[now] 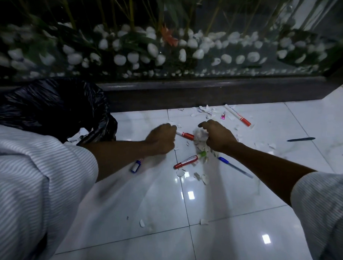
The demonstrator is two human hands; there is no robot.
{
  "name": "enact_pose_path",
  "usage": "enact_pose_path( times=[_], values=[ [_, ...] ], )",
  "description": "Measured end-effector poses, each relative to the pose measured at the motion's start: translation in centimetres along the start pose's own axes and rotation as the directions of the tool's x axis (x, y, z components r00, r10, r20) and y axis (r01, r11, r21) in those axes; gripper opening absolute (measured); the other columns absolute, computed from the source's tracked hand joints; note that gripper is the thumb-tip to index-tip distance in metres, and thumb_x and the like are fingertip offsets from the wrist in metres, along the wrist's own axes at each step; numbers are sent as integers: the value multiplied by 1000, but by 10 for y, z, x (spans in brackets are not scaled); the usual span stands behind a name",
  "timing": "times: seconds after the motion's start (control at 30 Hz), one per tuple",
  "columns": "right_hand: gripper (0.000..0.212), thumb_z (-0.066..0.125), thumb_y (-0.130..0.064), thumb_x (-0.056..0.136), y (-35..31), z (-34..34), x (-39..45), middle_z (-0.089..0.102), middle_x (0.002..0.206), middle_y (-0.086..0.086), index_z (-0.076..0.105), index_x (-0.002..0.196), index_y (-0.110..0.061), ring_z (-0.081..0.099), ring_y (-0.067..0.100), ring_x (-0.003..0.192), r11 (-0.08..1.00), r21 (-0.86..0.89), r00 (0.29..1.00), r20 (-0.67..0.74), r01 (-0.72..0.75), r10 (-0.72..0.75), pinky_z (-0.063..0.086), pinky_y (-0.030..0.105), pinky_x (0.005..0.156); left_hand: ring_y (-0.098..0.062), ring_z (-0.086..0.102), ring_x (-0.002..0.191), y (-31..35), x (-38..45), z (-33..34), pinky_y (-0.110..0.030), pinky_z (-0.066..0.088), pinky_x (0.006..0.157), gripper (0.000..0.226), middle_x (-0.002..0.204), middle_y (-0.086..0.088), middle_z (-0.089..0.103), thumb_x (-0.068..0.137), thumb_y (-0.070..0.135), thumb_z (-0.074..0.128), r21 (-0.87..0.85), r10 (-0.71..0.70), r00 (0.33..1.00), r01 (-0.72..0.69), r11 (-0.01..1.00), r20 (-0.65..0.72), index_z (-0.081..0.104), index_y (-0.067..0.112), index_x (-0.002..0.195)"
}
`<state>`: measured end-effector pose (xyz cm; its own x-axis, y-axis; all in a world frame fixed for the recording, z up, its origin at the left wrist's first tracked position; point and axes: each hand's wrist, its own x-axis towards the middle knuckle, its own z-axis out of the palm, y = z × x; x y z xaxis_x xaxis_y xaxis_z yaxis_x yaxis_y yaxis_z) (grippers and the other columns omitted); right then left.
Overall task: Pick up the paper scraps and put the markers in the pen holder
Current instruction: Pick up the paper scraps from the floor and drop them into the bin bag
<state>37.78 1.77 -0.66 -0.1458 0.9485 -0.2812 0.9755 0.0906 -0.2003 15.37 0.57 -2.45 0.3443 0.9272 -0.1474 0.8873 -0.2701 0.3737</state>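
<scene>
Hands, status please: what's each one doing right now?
Left hand curled by a red marker, grip unclear. Right hand gathering scraps. Markers, pens still on floor; no holder seen.

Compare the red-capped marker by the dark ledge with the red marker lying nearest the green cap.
The marker by the ledge is long, slim and mostly white, lying clear of both hands. The marker near the green cap is stubbier and mostly red, lying among paper scraps below the right hand. Both lie flat on the tile floor.
</scene>
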Motion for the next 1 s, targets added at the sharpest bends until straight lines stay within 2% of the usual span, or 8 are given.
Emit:
enact_pose_path(
  times=[0.1,0.2,0.3,0.4,0.57,0.67,0.83,1.0],
  values=[
    [68,76,-18,85,-1,2,-1,42,149,13,45,145,-17,43,30,135,987,-153,998,13,-55,58,50,41,103,-27,67,90,8,0,14,-43,58,76,12,95,-9,68,88,7,69,-151,51,997,-41,988,60,59,12,89],
    [74,77,-21,83,3,10,-1,37,149,17,39,146,-14,37,34,137,978,-203,993,87,-56,75,48,45,104,-24,66,92,13,7,12,-41,59,76,14,102,-9,69,90,6,71,-181,50,998,-45,982,22,61,11,99],
    [65,74,-10,84,4,15,1,48,140,13,47,143,-14,48,30,128,999,-44,995,91,33,-28,52,39,101,-20,58,96,7,19,5,-29,47,73,24,109,-5,61,91,7,69,-26,45,996,-48,999,-80,60,15,111],
    [61,70,1,86,-1,12,1,57,135,9,52,141,-17,60,25,117,991,134,999,21,25,-28,57,38,95,-22,54,106,-2,27,4,-31,44,81,32,119,-6,59,91,14,70,162,69,994,-54,985,-87,61,19,121],
    [69,75,-14,85,0,13,-1,47,146,14,45,147,-13,45,30,133,999,-37,999,-32,-30,29,50,43,104,-21,54,100,-5,30,6,-29,35,74,12,109,-6,64,93,14,67,244,48,997,-34,969,-52,64,18,104],
    [66,75,-16,85,0,17,-4,46,140,15,45,144,-13,44,31,128,997,-75,1000,16,4,-3,50,41,96,-21,54,102,-7,29,6,-28,40,75,22,114,-7,61,91,12,69,199,39,997,-25,980,-66,59,18,109],
    [67,74,-13,86,-15,21,-7,43,137,17,44,146,-10,45,33,127,995,-23,993,72,98,-96,51,41,100,-26,58,116,-14,21,-8,-33,53,88,58,132,-11,54,87,16,75,92,-194,975,203,975,-105,48,11,138],
    [60,71,-7,88,-43,26,-4,45,140,15,49,145,-11,50,33,126,987,72,982,115,143,-151,50,38,106,-29,63,111,-31,11,-18,-33,56,83,67,130,-16,54,84,21,79,72,-397,917,399,914,-44,42,8,139]
  ],
)
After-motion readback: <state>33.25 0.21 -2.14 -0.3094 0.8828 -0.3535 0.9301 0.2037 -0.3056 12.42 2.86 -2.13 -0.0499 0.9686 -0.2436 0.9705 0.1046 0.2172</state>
